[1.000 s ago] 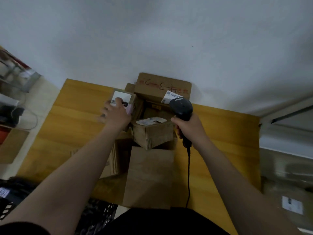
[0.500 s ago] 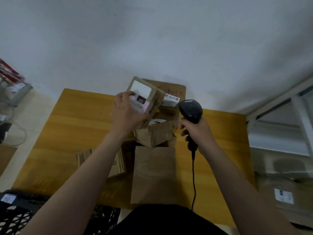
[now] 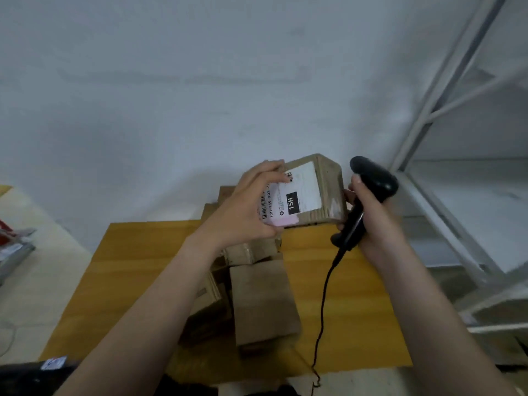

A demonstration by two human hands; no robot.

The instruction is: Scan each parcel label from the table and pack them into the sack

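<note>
**Above the table (image 3: 363, 310), a parcel (image 3: 325, 181) held up beside the scanner (image 3: 374, 178)**

Above the far part of the wooden table, the parcel, a small cardboard box, is in the air between the two hands, with its white label (image 3: 300, 192) facing the camera. The label shows a barcode along its left edge and a black patch reading "15H"; its near-left corner looks pink.

The left hand (image 3: 248, 210) grips the parcel's left end, with the fingers curled over the far edge and onto the label and the thumb under the near edge. The right hand (image 3: 371, 224) is wrapped round the handle of the black scanner, all fingers closed on it. The scanner's head stands just right of the parcel's right end, and that end sits against the right hand's fingers. A black cable (image 3: 323, 304) hangs from the handle, runs down across the table and drops past its near edge.

On the table below the hands lie more brown boxes. A flat one (image 3: 263, 304) sits nearest, a smaller one (image 3: 248, 251) is just beyond it, and others are partly hidden behind the left forearm.

To the right stands a white metal rack (image 3: 445, 201), and a pale wall fills the far side. At the near left corner, a dark crate (image 3: 25, 378) is partly visible.
</note>
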